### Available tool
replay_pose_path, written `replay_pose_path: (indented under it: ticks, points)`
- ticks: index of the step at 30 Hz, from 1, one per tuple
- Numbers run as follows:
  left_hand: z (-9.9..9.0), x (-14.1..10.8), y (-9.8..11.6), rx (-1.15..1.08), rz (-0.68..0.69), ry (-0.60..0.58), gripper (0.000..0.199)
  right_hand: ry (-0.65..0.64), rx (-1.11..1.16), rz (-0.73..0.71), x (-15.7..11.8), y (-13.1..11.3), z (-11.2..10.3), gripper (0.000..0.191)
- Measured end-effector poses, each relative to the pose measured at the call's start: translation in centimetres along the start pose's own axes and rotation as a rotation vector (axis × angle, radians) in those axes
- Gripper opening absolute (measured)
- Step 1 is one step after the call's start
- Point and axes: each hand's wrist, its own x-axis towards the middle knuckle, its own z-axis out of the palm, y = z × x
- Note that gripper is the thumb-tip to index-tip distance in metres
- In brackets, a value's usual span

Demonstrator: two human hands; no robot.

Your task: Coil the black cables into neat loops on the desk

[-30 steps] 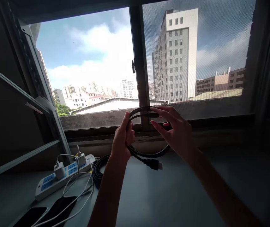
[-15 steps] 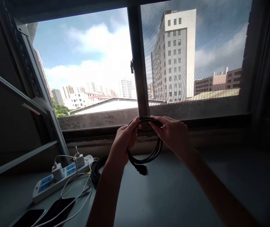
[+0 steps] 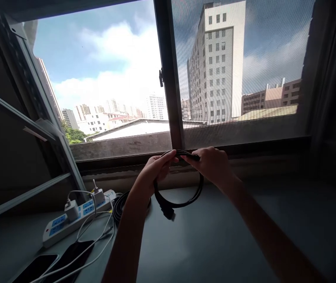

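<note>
A black cable, coiled into a loop, is held up over the table in front of the window. Its plug, which looks like an HDMI connector, dangles at the lower left of the loop. My left hand grips the coil at its upper left, thumb on top. At the upper right, my right hand pinches the strands, with a dark end, perhaps the other plug, showing by its fingers. Part of the coil is hidden behind both hands.
A white power strip with chargers plugged in stands at left. Beside it lie another black cable coil, white charging cords and two dark phones. A metal frame rises at left before the window.
The loop has tilted and its plug has swung slightly left and down. My right hand has shifted its grip, its fingers now curled closer around the strands. The view has moved a little.
</note>
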Motion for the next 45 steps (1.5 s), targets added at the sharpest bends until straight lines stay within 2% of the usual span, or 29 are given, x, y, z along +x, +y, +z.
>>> replay_pose_path:
  ticks: [3, 6, 8, 11, 13, 17, 20, 23, 27, 32, 35, 40, 45]
  points:
    - [-0.4, 0.3, -0.3, 0.057, 0.000, -0.032, 0.034, -0.055, 0.016, 0.026, 0.3, 0.4, 0.9, 0.049]
    - [-0.3, 0.3, -0.4, 0.178, 0.007, 0.030, 0.035, -0.153, 0.069, 0.131, 0.7, 1.1, 1.9, 0.050]
    - [-0.3, 0.5, -0.8, 0.298, 0.029, 0.084, 0.028, -0.207, 0.075, 0.225, 1.0, 1.7, 2.4, 0.051]
    - [-0.8, 1.8, -2.7, 0.598, 0.022, 0.169, 0.019, -0.276, 0.076, 0.312, 1.3, 2.7, 3.2, 0.049]
    - [-1.4, 3.0, -4.6, 0.863, -0.104, 0.213, 0.025, -0.352, 0.099, 0.339, 1.4, 3.3, 4.0, 0.045]
    - [-2.3, 4.7, -8.1, 0.959, -0.342, 0.133, 0.029, -0.540, 0.132, 0.368, 1.1, 4.2, 6.5, 0.036]
    - [-2.4, 5.1, -9.7, 1.003, -0.469, 0.057, 0.032, -0.702, 0.169, 0.361, 0.6, 4.8, 8.3, 0.038]
    - [-2.2, 5.4, -10.8, 1.042, -0.489, 0.049, 0.033, -0.825, 0.199, 0.350, -0.2, 5.4, 9.7, 0.043]
    - [-2.2, 5.9, -12.5, 1.057, -0.472, 0.049, 0.031, -0.923, 0.148, 0.350, -1.0, 6.1, 11.4, 0.041]
    - [-2.1, 5.9, -14.2, 1.108, -0.518, 0.004, 0.015, -0.984, 0.050, 0.315, -1.8, 6.3, 12.9, 0.031]
    - [-2.0, 5.8, -14.7, 1.172, -0.558, -0.007, 0.012, -0.988, 0.019, 0.281, -2.1, 6.2, 13.2, 0.026]
    - [-1.9, 5.9, -14.8, 1.280, -0.575, 0.011, 0.017, -0.956, 0.026, 0.229, -2.4, 5.8, 13.2, 0.027]
    - [-1.3, 5.8, -14.3, 1.394, -0.572, 0.061, 0.036, -0.916, 0.042, 0.157, -2.3, 5.4, 13.5, 0.029]
